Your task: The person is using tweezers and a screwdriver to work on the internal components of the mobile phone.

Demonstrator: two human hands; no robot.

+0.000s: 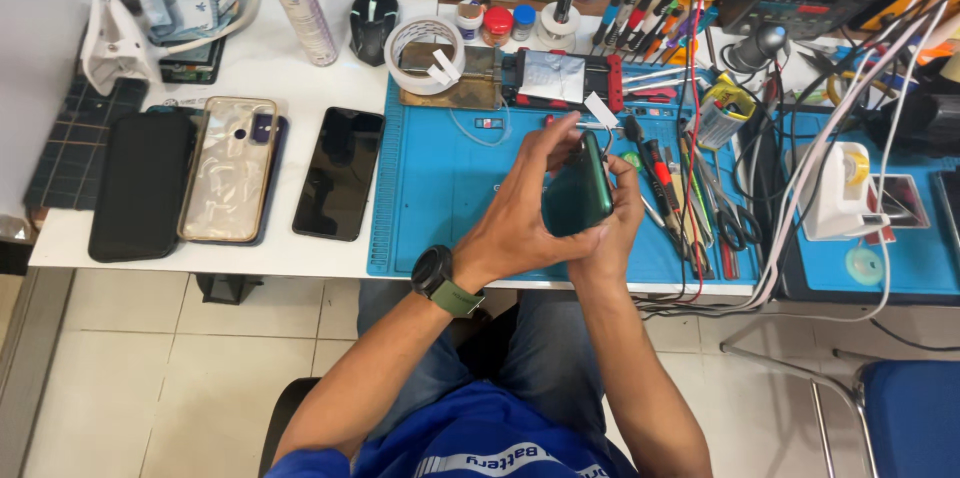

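Dark green phone [577, 200] clamped upright between left hand [520, 223] and right hand [612, 228], both grips closed on it, above blue mat [430, 188] on worktop [300, 78] for access.

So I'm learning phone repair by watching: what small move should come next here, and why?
Probably ease the metal tool a little further along the dark green phone. The left hand and right hand both hold the phone above the blue mat, with the tool at its top edge.
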